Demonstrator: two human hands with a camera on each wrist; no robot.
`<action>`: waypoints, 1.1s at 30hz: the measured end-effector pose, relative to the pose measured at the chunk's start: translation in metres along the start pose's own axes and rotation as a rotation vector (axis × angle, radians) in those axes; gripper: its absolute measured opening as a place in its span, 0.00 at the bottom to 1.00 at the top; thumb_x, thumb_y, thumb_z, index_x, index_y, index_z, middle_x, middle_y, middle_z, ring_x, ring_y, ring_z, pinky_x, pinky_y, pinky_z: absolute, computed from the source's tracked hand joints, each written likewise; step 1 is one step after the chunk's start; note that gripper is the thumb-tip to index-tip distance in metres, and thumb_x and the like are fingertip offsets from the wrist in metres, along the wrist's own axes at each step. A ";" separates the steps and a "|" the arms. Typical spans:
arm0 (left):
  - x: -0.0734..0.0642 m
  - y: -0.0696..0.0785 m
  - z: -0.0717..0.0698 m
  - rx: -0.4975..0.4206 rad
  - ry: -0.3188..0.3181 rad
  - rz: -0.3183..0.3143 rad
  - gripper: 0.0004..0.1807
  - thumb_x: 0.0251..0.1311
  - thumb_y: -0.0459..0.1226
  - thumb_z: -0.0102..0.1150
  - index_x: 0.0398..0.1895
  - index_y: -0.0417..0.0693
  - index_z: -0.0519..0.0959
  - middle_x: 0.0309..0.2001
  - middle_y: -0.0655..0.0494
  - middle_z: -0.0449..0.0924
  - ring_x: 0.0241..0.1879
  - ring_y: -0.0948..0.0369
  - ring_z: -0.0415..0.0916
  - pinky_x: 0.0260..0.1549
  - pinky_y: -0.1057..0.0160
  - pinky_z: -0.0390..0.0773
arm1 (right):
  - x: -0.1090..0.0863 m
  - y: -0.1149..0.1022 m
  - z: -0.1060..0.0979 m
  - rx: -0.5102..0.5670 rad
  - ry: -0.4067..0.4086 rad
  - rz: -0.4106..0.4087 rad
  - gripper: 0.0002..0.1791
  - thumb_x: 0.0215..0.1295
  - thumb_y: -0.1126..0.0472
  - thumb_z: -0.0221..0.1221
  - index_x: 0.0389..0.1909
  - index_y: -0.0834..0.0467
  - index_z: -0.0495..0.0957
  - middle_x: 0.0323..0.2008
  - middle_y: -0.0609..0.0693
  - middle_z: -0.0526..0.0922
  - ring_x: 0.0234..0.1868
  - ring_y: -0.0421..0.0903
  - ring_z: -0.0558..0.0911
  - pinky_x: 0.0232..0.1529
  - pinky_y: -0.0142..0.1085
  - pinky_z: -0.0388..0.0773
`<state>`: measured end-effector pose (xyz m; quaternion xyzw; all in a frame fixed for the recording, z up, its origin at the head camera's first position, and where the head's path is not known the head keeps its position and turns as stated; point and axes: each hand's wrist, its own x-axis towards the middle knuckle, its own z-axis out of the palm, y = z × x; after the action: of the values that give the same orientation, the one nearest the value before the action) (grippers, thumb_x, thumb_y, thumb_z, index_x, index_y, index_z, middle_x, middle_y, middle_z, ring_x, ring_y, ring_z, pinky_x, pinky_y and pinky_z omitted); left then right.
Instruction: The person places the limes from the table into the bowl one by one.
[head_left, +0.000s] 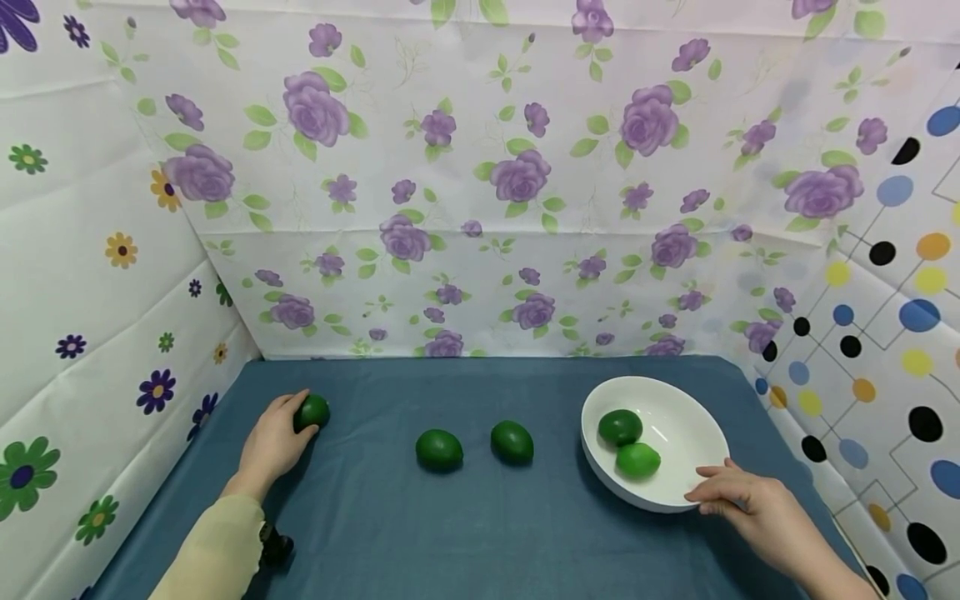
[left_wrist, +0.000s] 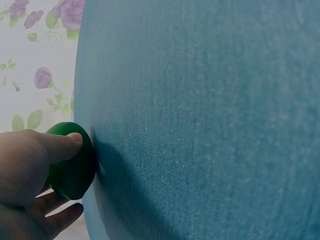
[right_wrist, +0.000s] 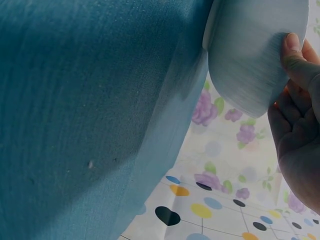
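Observation:
At the left of the table, my left hand (head_left: pixel 276 442) holds a dark green lime (head_left: pixel 312 412) between thumb and fingers. The left wrist view shows the thumb across the smooth lime (left_wrist: pixel 72 172) close to the cloth. My right hand (head_left: pixel 765 508) pinches the near right rim of a white bowl (head_left: pixel 693 437), thumb outside, as the right wrist view of the bowl (right_wrist: pixel 250 55) shows. Inside lie a dark green lime (head_left: pixel 620 427) and a brighter green lime (head_left: pixel 638 461), touching. Two more dark green limes, one left (head_left: pixel 439 451) and one right (head_left: pixel 512 442), rest mid-table.
A blue-grey cloth (head_left: pixel 480 533) covers the table. Behind it hangs a curtain with purple roses (head_left: pixel 465 275). Flowered fabric (head_left: pixel 90 300) stands along the left side, dotted fabric (head_left: pixel 885 350) along the right. A black strap (head_left: pixel 276 546) sits at the left sleeve.

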<state>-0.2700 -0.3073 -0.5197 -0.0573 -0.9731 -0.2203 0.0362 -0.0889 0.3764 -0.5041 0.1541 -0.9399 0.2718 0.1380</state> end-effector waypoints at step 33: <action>-0.007 -0.004 0.006 -0.100 0.067 -0.051 0.38 0.72 0.37 0.68 0.80 0.33 0.65 0.72 0.23 0.64 0.67 0.26 0.66 0.62 0.26 0.70 | -0.001 -0.002 0.001 -0.005 0.008 0.010 0.25 0.51 0.71 0.78 0.39 0.35 0.91 0.41 0.36 0.91 0.57 0.32 0.85 0.66 0.12 0.54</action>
<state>-0.2640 -0.3094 -0.5276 -0.0269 -0.9603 -0.2711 0.0600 -0.0877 0.3749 -0.5040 0.1477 -0.9407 0.2709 0.1409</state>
